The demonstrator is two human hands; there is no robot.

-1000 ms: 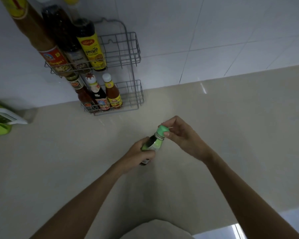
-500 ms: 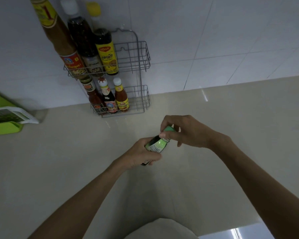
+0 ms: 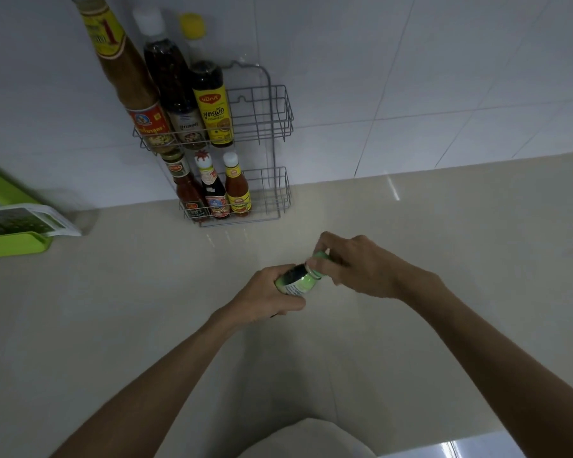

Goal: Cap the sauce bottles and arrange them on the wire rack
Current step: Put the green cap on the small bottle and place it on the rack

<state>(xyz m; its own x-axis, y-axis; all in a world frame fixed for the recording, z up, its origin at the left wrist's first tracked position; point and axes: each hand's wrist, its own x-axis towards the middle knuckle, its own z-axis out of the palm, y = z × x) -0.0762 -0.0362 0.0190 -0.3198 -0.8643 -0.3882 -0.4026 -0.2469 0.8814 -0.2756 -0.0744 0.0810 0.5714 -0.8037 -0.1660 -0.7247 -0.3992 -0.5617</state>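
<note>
At frame centre, the small green bottle is gripped by the left hand, neck tilted upper-right into the right hand, whose fingers are closed on its cap.

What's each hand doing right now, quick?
Left hand: closed around the body of the green-labelled bottle.
Right hand: fingers closed on the bottle's green cap.
</note>
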